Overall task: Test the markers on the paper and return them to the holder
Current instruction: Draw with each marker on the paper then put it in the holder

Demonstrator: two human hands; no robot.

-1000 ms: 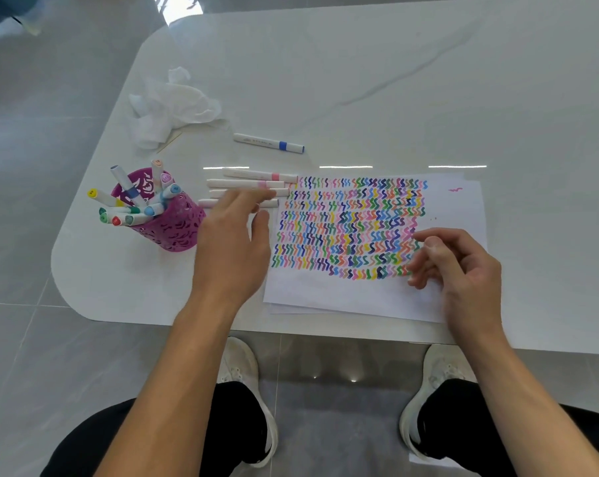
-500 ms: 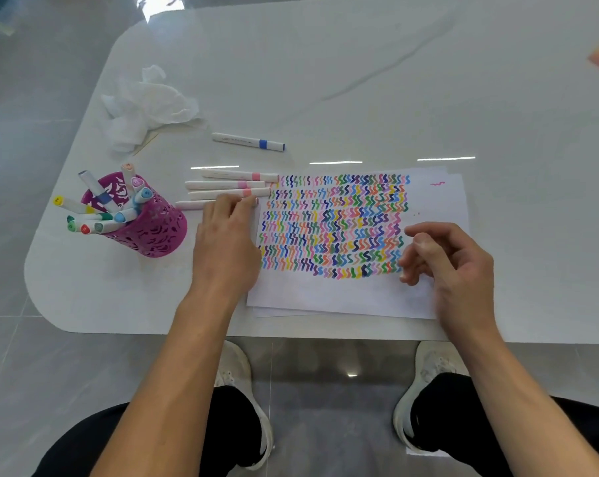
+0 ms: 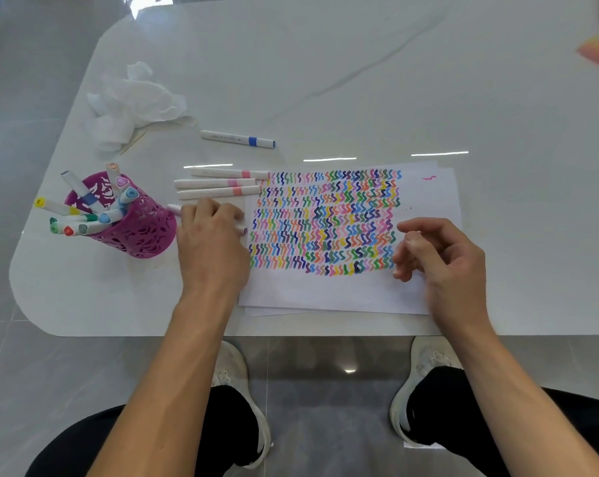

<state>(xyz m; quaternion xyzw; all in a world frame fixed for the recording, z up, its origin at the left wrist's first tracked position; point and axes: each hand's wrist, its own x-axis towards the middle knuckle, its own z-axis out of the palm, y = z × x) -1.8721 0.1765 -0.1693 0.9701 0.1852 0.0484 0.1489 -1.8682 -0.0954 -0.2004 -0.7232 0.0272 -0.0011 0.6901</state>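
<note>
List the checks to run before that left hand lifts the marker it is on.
1. Left hand has its fingers curled over the marker: ok.
2. Cap seated on that marker: cannot tell, the hand covers most of it.
3. Right hand free to help: ok, loosely curled, nothing visible in it.
4. Bare space on the paper for a test stroke: ok, below and right of the squiggles.
5. Room in the holder: cannot tell, several markers already lean in it.
6. All markers returned: not ok, three pink-banded markers and a blue-banded marker lie outside it.
</note>
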